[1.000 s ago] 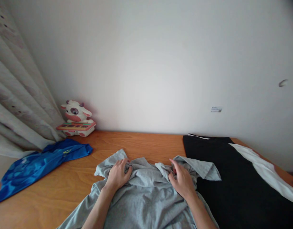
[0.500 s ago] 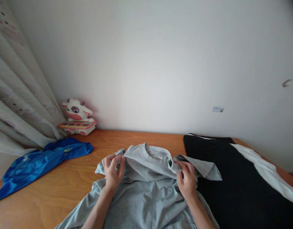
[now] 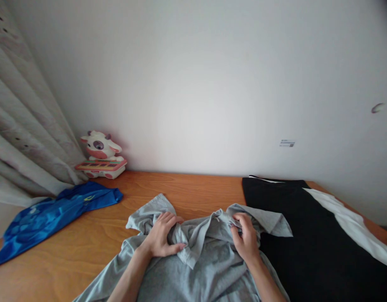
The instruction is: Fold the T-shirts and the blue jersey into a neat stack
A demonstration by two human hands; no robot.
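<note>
A grey T-shirt lies spread in front of me, its neck and shoulder part bunched and folded toward me. My left hand is at the left of the collar, its thumb and fingers closed around a bunch of the cloth. At the right shoulder my right hand pinches the fabric beside the collar. The two short sleeves stick out to either side beyond my hands. Part of the neckline is hidden in the folds.
A blue garment lies on the wooden table at left, near a curtain. Behind it stands a cow-shaped toy keyboard. A black garment with a white section lies at right, partly under the grey sleeve. A wall is behind.
My left hand has moved right and turned inward, folding the T-shirt's collar down toward me. The left sleeve now points up and outward. My right hand stays nearly in place.
</note>
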